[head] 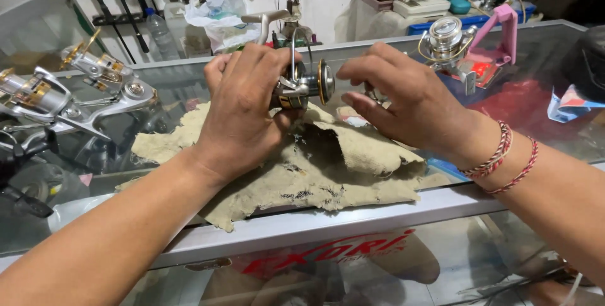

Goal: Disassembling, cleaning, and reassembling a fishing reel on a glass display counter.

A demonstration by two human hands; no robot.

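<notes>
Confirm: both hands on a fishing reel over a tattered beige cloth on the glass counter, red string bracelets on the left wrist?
Not quite. The bracelets are on the right wrist, not the left; the head view shows it. The rest holds: left hand and right hand are on the fishing reel, over the tattered beige cloth on the glass counter.

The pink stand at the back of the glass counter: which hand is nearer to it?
Right. The right hand is just left of the pink stand; the left hand, gripping the fishing reel, is farther left.
</notes>
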